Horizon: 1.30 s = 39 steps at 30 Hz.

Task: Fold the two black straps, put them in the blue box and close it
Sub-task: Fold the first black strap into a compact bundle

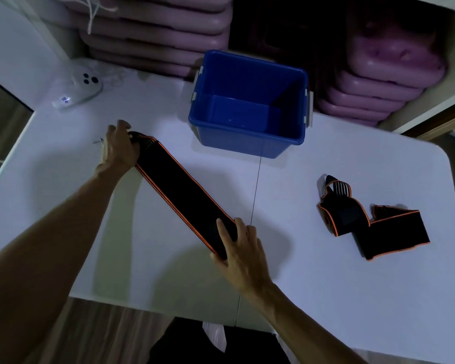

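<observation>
Head view: first strap stretched flat for folding; box open and empty.

Head view, item by item. White table (313, 271): carries everything listed. Stretched strap (184, 200), black with orange edging: laid out straight and diagonal, from near the table's left edge toward its front edge. Left hand (120, 149): closed over the strap's far, ribbed end. Right hand (241, 248): fingers pressed flat on the near end, thumb side under it as far as can be told. Second strap (373, 223): loosely bunched, untouched, toward the table's right edge. Blue box (250, 143): at the back edge, open, nothing inside; no lid in view. Step judged: folding of the first strap, barely begun. Next move calls for bringing one end over onto the other, edges aligned.
</observation>
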Available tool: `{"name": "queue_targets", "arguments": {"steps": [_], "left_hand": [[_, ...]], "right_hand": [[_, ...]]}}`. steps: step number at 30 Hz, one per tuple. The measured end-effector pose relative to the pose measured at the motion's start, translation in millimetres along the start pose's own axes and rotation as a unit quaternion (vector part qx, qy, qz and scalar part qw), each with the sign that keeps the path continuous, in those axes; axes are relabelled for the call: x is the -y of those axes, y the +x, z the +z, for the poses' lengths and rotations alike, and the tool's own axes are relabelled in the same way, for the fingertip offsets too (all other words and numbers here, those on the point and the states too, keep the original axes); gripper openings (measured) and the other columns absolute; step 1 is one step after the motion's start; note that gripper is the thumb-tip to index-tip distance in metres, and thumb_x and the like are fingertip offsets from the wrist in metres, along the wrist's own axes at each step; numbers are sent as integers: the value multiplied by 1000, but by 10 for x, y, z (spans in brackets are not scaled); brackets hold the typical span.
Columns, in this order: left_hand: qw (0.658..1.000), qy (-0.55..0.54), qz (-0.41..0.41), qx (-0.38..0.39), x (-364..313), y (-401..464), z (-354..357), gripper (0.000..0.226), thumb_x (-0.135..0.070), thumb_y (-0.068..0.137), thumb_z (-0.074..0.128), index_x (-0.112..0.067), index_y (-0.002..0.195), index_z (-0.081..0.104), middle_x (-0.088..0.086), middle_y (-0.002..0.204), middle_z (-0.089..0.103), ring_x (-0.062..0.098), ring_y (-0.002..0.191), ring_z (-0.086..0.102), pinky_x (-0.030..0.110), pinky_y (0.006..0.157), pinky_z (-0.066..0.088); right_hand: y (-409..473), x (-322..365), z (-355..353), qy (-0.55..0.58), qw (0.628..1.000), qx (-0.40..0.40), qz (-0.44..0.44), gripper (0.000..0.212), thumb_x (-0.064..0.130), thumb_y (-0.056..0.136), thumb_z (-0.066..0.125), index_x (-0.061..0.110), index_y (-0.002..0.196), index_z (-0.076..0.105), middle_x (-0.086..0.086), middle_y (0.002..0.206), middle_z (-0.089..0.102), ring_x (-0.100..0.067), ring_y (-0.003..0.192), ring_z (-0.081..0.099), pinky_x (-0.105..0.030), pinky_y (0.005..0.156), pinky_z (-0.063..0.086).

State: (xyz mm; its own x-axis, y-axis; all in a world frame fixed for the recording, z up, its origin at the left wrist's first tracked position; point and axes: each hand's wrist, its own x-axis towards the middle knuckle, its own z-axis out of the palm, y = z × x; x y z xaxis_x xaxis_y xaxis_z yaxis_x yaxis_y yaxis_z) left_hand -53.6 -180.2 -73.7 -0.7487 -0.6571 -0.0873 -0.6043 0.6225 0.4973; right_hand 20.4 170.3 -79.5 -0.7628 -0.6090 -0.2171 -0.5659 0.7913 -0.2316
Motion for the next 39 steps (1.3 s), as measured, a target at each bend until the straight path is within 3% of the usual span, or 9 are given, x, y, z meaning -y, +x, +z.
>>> {"name": "queue_targets", "arguments": {"steps": [5, 8, 11, 20, 23, 26, 28, 32, 39], "left_hand": [[984, 66, 99, -133, -171, -562, 107, 45, -20, 87, 52, -10, 130, 43, 20, 137, 40, 41, 120, 41, 50, 94, 37], [978, 107, 177, -31, -145, -934, 427, 51, -33, 98, 38, -14, 145, 33, 18, 152, 30, 38, 139, 28, 52, 106, 29], [984, 112, 125, 53, 64, -963, 577, 56, -41, 102, 26, -15, 151, 20, 17, 160, 13, 36, 147, 11, 58, 114, 21], [984, 131, 97, 71, 86, -897, 472, 59, -41, 101, 26, -14, 152, 15, 18, 160, 3, 37, 147, 2, 60, 115, 16], [984, 100, 146, 11, -142, -1262, 485, 54, -33, 101, 39, -6, 147, 30, 25, 157, 15, 40, 146, 10, 57, 114, 21], [955, 75, 288, 21, -232, -1870, 517, 46, -32, 98, 45, -9, 137, 49, 19, 152, 33, 33, 144, 24, 47, 112, 30], [945, 72, 313, 54, -183, -2200, 509, 45, -37, 97, 47, -11, 132, 54, 17, 149, 39, 31, 142, 29, 45, 109, 34], [936, 105, 313, 120, -44, -2556, 491, 62, -56, 92, 49, -13, 135, 51, 15, 151, 37, 28, 143, 27, 44, 110, 33], [955, 124, 232, 140, 20, -2740, 522, 82, -72, 85, 42, -16, 145, 37, 10, 154, 31, 25, 143, 28, 46, 112, 33]], "right_hand": [[-14, 10, 15, -2, 1000, -8, -4, 74, 49, 79, 68, 18, 142, 44, -17, 127, 52, -33, 100, 55, -39, 69, 54], [-22, 9, 14, -6, 1000, -11, -7, 73, 49, 81, 66, 18, 142, 43, -16, 128, 52, -33, 102, 54, -39, 70, 53], [-12, -3, 21, -8, 1000, -14, -15, 72, 49, 81, 65, 18, 142, 43, -16, 125, 53, -33, 100, 54, -40, 70, 53], [-40, -30, 33, 28, 999, -29, -32, 77, 53, 82, 61, 19, 146, 36, -18, 126, 49, -32, 104, 49, -42, 76, 53], [-96, -153, -35, 116, 992, -5, -39, 78, 63, 86, 49, 21, 149, 31, -9, 136, 44, -26, 117, 42, -38, 88, 47], [-68, -407, -137, 226, 970, 58, -76, 57, 40, 95, 51, 18, 146, 41, -5, 136, 47, -22, 119, 42, -41, 100, 43], [15, -576, -202, 263, 955, 94, -100, 44, 21, 95, 53, 17, 139, 51, -4, 129, 55, -21, 114, 49, -38, 99, 42], [192, -769, -284, 205, 956, 130, -164, 39, 11, 96, 53, 23, 133, 59, 1, 124, 62, -18, 111, 54, -34, 98, 44], [335, -693, -333, 143, 942, 183, -244, 38, 31, 95, 60, 25, 133, 59, 3, 120, 63, -15, 109, 52, -33, 96, 44]]}}
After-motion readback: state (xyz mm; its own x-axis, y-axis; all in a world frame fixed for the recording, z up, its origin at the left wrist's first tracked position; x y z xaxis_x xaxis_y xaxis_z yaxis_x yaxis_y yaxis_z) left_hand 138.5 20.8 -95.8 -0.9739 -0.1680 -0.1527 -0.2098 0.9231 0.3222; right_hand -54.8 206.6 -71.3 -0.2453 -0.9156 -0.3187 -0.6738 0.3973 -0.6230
